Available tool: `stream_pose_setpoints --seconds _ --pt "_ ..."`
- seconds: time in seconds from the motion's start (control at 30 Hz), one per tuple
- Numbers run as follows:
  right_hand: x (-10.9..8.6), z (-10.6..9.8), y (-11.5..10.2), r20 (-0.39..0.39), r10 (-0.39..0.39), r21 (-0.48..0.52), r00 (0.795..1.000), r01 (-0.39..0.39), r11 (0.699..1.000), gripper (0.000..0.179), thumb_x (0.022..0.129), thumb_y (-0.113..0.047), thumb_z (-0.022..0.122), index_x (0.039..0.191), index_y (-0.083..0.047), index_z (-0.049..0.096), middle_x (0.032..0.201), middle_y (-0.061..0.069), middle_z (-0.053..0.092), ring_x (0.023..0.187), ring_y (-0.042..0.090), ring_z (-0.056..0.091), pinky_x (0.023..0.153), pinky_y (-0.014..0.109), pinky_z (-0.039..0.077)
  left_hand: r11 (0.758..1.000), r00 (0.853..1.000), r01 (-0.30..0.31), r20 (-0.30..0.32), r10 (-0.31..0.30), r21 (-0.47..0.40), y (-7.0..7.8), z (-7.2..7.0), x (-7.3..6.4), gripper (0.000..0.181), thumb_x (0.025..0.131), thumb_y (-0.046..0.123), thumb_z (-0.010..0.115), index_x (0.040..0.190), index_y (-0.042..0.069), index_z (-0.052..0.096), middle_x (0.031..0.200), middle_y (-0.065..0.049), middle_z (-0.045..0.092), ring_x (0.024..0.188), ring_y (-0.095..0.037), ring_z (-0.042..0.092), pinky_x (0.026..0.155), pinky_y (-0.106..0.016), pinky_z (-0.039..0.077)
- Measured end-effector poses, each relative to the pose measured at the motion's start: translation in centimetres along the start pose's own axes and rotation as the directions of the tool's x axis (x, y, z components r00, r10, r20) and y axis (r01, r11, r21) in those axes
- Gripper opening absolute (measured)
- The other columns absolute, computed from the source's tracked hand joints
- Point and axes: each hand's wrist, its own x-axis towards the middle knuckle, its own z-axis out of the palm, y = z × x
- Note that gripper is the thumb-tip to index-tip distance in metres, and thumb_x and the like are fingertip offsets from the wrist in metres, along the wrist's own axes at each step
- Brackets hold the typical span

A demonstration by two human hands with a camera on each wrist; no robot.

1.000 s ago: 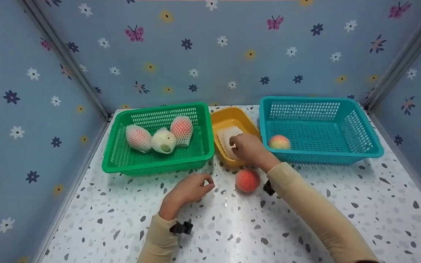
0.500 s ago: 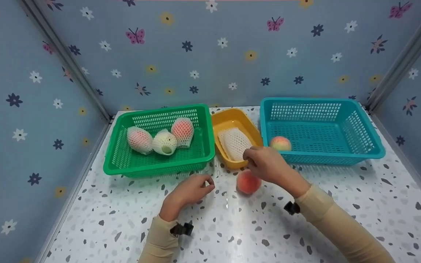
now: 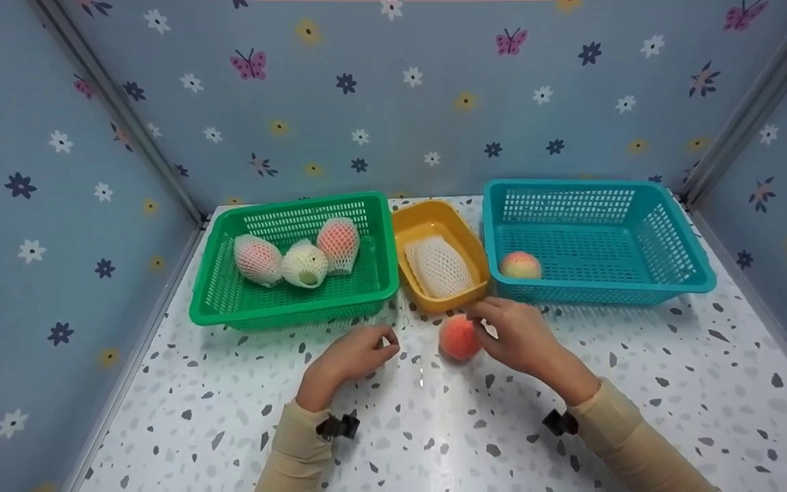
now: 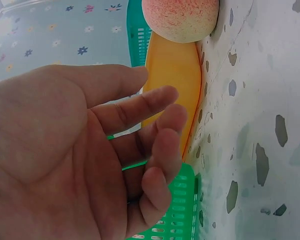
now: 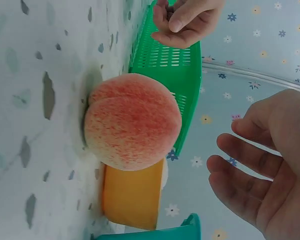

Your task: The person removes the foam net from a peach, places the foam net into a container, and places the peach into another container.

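Note:
A pinkish-red peach (image 3: 458, 338) rests on the speckled table in front of the yellow tray (image 3: 472, 298). My right hand (image 3: 520, 338) hovers just right of that peach; in the right wrist view a gap shows between its loosely bent fingers and the peach (image 5: 132, 122). White foam net sleeves (image 3: 443, 268) lie in the yellow tray. Near the front of the green basket (image 3: 298, 318), my left hand (image 3: 352, 355) holds nothing, its fingers loosely curled, as the left wrist view (image 4: 105, 145) also shows.
Inside the green basket sit a pink fruit in a foam net (image 3: 258, 260), a pale one (image 3: 306, 265) and another pink one (image 3: 339, 242). The blue basket (image 3: 605, 290) on the right holds one bare peach (image 3: 521, 265). Patterned panels stand behind and at both sides.
My right hand has left the foam sleeves in the yellow tray and come back toward me, to the right side of the loose peach. My left hand stays where it was.

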Motion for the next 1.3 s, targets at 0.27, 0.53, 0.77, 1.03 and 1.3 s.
stream_pose_setpoints --seconds 0.27,0.53,0.77,1.03,1.3 --pt "-1.3 1.6 1.0 -0.002 -0.001 -0.036 1.000 0.001 0.999 0.038 0.082 -0.028 0.078 0.115 -0.014 0.067 0.111 0.000 0.062 0.099 0.016 0.055 0.079 0.033 0.051 1.000 1.000 0.007 0.014 -0.007 -0.012 0.1 0.1 -0.1 0.017 0.100 0.026 0.056 0.107 0.014 0.065 0.070 -0.001 0.055 0.056 -0.016 0.052 0.053 -0.033 0.043" --pt "-1.6 3.0 1.5 0.069 0.020 -0.045 0.997 -0.017 0.999 0.068 0.073 -0.041 0.085 0.131 -0.018 0.058 0.125 0.001 0.054 0.110 0.018 0.050 0.079 0.037 0.052 1.000 1.000 -0.014 0.007 0.014 -0.007 -0.1 0.2 0.0 0.016 0.099 0.025 0.056 0.107 0.014 0.064 0.070 0.000 0.055 0.057 -0.015 0.051 0.053 -0.033 0.043" --pt "-1.3 3.9 1.2 0.163 0.066 -0.067 0.984 -0.056 0.996 0.070 0.072 -0.033 0.087 0.133 -0.015 0.056 0.131 0.005 0.052 0.114 0.021 0.049 0.082 0.040 0.052 0.998 0.998 -0.057 -0.032 0.058 0.020 0.0 0.5 0.2 0.016 0.100 0.026 0.055 0.104 0.015 0.066 0.081 0.002 0.059 0.067 -0.015 0.055 0.060 -0.034 0.046" --pt "-1.1 4.5 0.8 0.186 0.117 -0.097 0.976 -0.100 0.990 0.066 0.074 -0.034 0.085 0.132 -0.016 0.058 0.131 0.004 0.053 0.114 0.022 0.050 0.088 0.040 0.049 0.999 0.997 -0.050 -0.061 0.051 0.011 0.2 0.4 0.3 0.020 0.100 0.026 0.055 0.107 0.012 0.066 0.094 0.003 0.061 0.079 -0.016 0.056 0.067 -0.034 0.048" --pt "-1.0 4.8 0.9 0.164 0.076 -0.064 0.984 -0.066 0.996 0.064 0.073 -0.032 0.086 0.128 -0.013 0.060 0.128 0.007 0.055 0.112 0.024 0.053 0.087 0.043 0.050 0.997 0.994 -0.080 -0.070 0.081 0.014 0.2 0.6 0.4 0.015 0.099 0.024 0.056 0.103 0.013 0.066 0.093 0.003 0.061 0.081 -0.016 0.055 0.068 -0.034 0.048"
